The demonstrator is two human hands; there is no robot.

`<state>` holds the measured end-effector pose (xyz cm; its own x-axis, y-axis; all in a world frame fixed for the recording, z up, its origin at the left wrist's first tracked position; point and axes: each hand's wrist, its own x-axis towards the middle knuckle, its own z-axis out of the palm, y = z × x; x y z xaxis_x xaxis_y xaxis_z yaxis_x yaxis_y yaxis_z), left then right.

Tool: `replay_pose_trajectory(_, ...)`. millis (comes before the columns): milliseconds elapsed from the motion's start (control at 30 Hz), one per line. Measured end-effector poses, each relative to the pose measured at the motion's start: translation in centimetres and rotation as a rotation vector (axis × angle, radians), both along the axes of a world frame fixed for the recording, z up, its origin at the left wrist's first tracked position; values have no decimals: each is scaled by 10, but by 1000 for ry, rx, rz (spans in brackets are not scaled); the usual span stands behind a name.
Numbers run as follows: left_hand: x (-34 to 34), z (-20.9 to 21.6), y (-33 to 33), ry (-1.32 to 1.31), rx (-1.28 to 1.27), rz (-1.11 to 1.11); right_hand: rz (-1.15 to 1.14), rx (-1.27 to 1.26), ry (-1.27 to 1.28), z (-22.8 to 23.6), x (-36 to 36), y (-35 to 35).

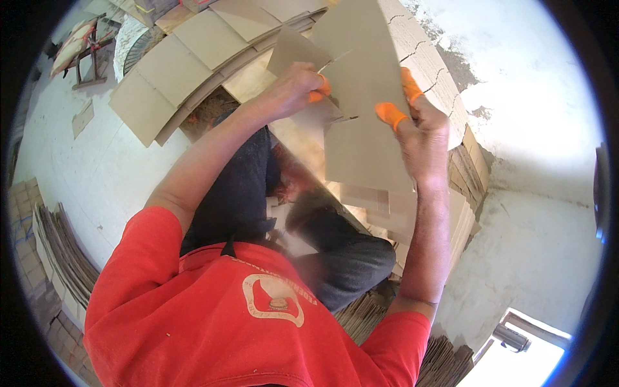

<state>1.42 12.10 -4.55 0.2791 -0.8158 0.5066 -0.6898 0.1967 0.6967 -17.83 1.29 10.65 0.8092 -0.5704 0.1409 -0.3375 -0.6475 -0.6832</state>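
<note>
A flat brown cardboard sheet (364,84) is held up in front of me, with slits cut into its left side. My right hand (424,132) grips its right edge, orange coverings on the thumb and a finger. At the left side my left hand (295,90) is closed on a cardboard flap (293,55) between the slits, also with orange on its fingertips. The flap stands at an angle to the sheet and looks slightly blurred. Parts of the left fingers are hidden behind the cardboard.
Stacked flat cardboard pieces (187,51) lie in a row at the far left. More cardboard (419,219) is piled by my right forearm, against a white wall (522,84). Bundled cardboard (64,251) stands at the left. A chair (90,55) is at the far left.
</note>
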Motion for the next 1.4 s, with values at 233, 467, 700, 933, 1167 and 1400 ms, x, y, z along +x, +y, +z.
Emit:
replay_pose_trajectory(233, -2, 4, -9, -21, 129, 16, 199, -390, 439, -67, 25, 1)
replay_pose_trajectory(467, -32, 26, -8, -687, 3, 71, -193, -747, -40, -49, -19, -58)
replay_pose_trajectory(700, -37, 38, -80, -759, 204, -205, -268, 87, 205, -95, -153, -114)
replay_pose_trajectory(933, -27, 78, -119, -825, 670, -504, -132, -562, 344, -92, -140, -43)
replay_pose_trajectory(1167, 34, 79, 14, -972, -80, 161, -434, -1247, 72, -42, -171, -71)
replay_pose_trajectory(1400, 118, -12, 105, -863, 572, 821, -1057, -913, 849, -148, -358, -90)
